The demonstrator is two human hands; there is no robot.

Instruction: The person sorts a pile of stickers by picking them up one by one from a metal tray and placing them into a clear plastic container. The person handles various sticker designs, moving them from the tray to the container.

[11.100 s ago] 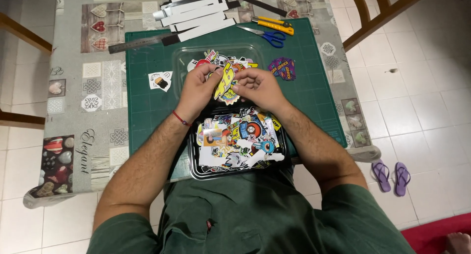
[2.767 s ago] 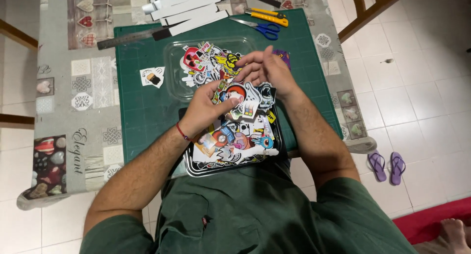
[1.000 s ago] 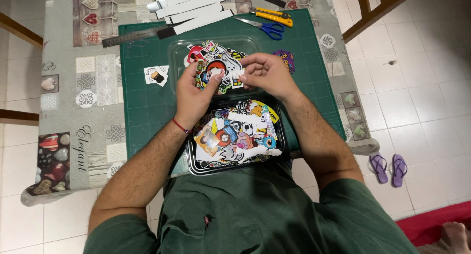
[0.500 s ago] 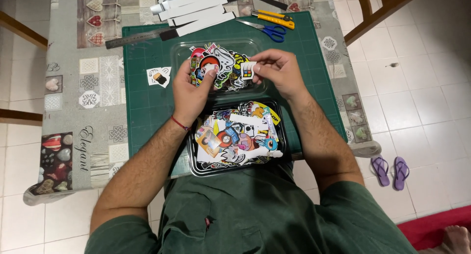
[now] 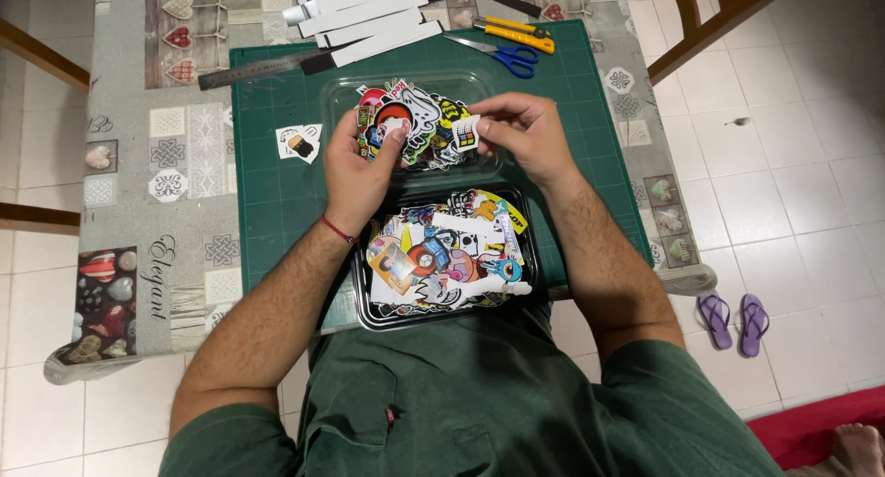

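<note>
Two hands work: right hand pinches a light, flimsy sticker by its edge; left hand grips a stack.

Bright, even room light from above; soft shadows under my forearms, everything sharp, slight wide-angle bend at edges.

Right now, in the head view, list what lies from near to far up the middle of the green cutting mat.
Black tray of stickers → clear tray of stickers with both hands over it, left hand and right hand pinching a small sticker → blue-handled scissors → white strips at the mat's far edge.
</note>
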